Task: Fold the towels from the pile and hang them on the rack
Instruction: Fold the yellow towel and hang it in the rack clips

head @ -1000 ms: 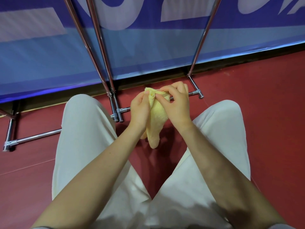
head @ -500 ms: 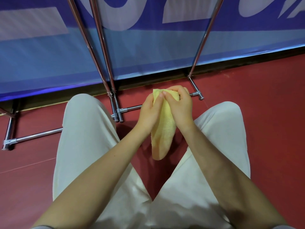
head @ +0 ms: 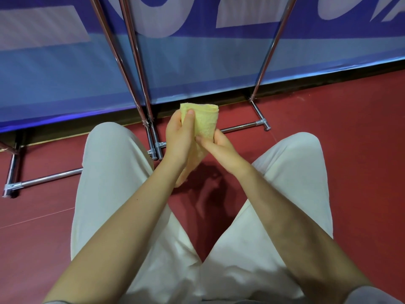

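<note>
A small yellow towel [head: 205,121] hangs folded between my hands, above the gap between my knees. My left hand [head: 179,133] grips its upper left part, thumb on the front of the cloth. My right hand [head: 215,144] pinches the towel lower down on its right side. The folded top edge points toward the rack. The towel's bottom end shows below my left wrist. The chrome rack [head: 140,84] stands just beyond my hands, its slanted poles rising out of the top of the view. The pile is out of sight.
I sit on a red floor [head: 339,132] with my legs in white trousers [head: 109,183] spread apart. The rack's foot bars [head: 241,127] lie on the floor ahead and to the left. A blue banner wall [head: 208,62] stands behind the rack.
My right hand slid down from the towel's top to its middle. My left hand rose and now holds the top alone. The towel sits a little higher and looks narrower.
</note>
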Tool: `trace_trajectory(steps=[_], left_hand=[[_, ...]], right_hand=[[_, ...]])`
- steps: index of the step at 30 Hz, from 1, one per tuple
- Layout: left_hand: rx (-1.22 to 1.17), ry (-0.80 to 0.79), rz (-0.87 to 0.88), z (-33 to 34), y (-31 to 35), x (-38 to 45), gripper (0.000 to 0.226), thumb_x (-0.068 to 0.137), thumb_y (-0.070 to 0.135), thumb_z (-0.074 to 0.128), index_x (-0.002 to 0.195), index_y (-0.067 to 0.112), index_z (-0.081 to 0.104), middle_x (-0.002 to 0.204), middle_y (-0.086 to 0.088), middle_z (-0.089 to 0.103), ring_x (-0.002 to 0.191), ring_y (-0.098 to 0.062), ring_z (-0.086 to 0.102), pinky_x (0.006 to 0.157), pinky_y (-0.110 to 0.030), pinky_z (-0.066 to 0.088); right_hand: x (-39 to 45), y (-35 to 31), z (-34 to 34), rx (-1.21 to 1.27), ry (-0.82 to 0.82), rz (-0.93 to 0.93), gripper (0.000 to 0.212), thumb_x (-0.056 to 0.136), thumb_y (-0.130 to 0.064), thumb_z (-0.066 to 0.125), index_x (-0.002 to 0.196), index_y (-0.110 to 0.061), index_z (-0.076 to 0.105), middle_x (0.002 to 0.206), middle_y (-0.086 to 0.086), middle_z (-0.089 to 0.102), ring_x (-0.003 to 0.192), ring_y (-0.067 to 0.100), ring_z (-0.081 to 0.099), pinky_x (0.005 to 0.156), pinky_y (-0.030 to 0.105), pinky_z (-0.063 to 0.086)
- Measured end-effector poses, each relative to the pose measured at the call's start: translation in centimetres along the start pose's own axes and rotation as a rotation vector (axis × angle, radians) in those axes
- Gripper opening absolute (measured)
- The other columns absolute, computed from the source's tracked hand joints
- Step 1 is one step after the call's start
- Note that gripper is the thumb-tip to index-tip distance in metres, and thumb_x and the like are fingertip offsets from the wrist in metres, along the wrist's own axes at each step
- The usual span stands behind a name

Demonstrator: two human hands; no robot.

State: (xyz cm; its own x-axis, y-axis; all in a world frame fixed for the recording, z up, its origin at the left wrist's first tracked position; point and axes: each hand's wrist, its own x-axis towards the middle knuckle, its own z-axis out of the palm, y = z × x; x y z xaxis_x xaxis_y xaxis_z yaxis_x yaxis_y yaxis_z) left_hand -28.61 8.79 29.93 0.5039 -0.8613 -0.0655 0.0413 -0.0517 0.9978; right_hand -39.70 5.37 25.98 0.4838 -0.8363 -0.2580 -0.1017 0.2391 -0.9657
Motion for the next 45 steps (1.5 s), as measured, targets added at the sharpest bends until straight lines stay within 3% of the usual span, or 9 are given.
trace_trajectory(steps=[8,10,21,27,30,33,36,41,45], left_hand=[[-0.056,0.022,0.018,-1.3,0.5,0.5,0.027,0.101,0.024,0.046,0.074,0.024,0.054,0.071,0.010,0.051,0.069,-0.006,0.046,0.069,-0.025,0.039],[-0.071,0.056,0.001,-1.6,0.7,0.5,0.030,0.101,0.025,0.047,0.071,0.023,0.049,0.067,0.011,0.046,0.064,-0.004,0.041,0.065,-0.023,0.036],[-0.169,0.340,-0.091,-5.5,1.4,3.0,0.030,0.101,0.029,0.046,0.072,0.022,0.052,0.069,0.011,0.048,0.061,0.001,0.045,0.061,-0.015,0.041],[-0.262,0.424,-0.185,-7.0,1.0,4.1,0.026,0.101,0.033,0.047,0.081,0.022,0.058,0.080,0.007,0.056,0.075,-0.005,0.054,0.073,-0.022,0.049],[-0.319,0.471,-0.241,-7.7,0.2,4.8,0.023,0.099,0.034,0.049,0.080,0.024,0.059,0.084,0.007,0.059,0.084,-0.010,0.057,0.085,-0.033,0.051],[-0.337,0.492,-0.290,-8.3,-0.7,5.3,0.025,0.098,0.033,0.050,0.077,0.023,0.057,0.080,0.006,0.056,0.082,-0.013,0.054,0.084,-0.036,0.050],[-0.344,0.508,-0.349,-8.9,-1.4,5.5,0.021,0.098,0.035,0.050,0.083,0.023,0.058,0.085,0.006,0.058,0.085,-0.013,0.056,0.089,-0.038,0.051],[-0.292,0.499,-0.358,-9.1,-2.2,4.9,0.009,0.098,0.026,0.049,0.098,0.021,0.057,0.097,0.004,0.060,0.093,-0.014,0.058,0.076,-0.030,0.051],[-0.255,0.416,-0.270,-9.4,-2.0,4.6,0.032,0.091,0.020,0.052,0.123,0.020,0.055,0.122,-0.002,0.059,0.110,-0.018,0.057,0.094,-0.037,0.052]], right_hand=[[0.3,2.3,1.5,-0.117,0.034,0.098,0.016,0.090,-0.012,0.063,0.106,-0.009,0.066,0.102,0.008,0.071,0.092,0.016,0.068,0.085,0.028,0.054],[0.5,3.6,2.3,-0.158,0.058,0.176,0.021,0.089,-0.014,0.064,0.109,-0.006,0.067,0.107,0.013,0.070,0.099,0.023,0.067,0.091,0.035,0.053],[0.0,6.8,3.5,-0.261,-0.010,0.358,0.028,0.095,-0.016,0.050,0.120,-0.013,0.061,0.117,0.008,0.066,0.106,0.020,0.061,0.092,0.031,0.046],[0.0,6.7,3.0,-0.301,0.162,0.224,0.017,0.095,-0.016,0.038,0.093,-0.014,0.055,0.078,-0.004,0.052,0.076,0.013,0.047,0.070,0.030,0.037],[-0.2,7.1,2.7,-0.351,0.154,0.133,0.019,0.095,-0.025,0.045,0.084,-0.010,0.049,0.077,0.000,0.044,0.071,0.012,0.041,0.067,0.032,0.034],[-0.4,6.8,2.5,-0.358,0.095,0.139,0.034,0.093,-0.045,0.054,0.092,-0.011,0.058,0.085,-0.001,0.058,0.077,0.010,0.054,0.070,0.027,0.042],[-0.6,6.4,2.1,-0.322,0.067,0.121,0.024,0.093,-0.035,0.059,0.093,-0.013,0.066,0.082,-0.002,0.063,0.071,0.008,0.057,0.060,0.018,0.043],[-0.9,5.1,0.9,-0.255,0.140,0.068,0.017,0.094,-0.022,0.059,0.096,-0.007,0.066,0.084,-0.001,0.063,0.072,0.007,0.057,0.061,0.014,0.043],[-1.0,3.6,0.1,-0.262,0.113,0.143,0.013,0.095,-0.015,0.052,0.098,-0.009,0.062,0.092,0.005,0.063,0.083,0.016,0.059,0.070,0.028,0.044]])
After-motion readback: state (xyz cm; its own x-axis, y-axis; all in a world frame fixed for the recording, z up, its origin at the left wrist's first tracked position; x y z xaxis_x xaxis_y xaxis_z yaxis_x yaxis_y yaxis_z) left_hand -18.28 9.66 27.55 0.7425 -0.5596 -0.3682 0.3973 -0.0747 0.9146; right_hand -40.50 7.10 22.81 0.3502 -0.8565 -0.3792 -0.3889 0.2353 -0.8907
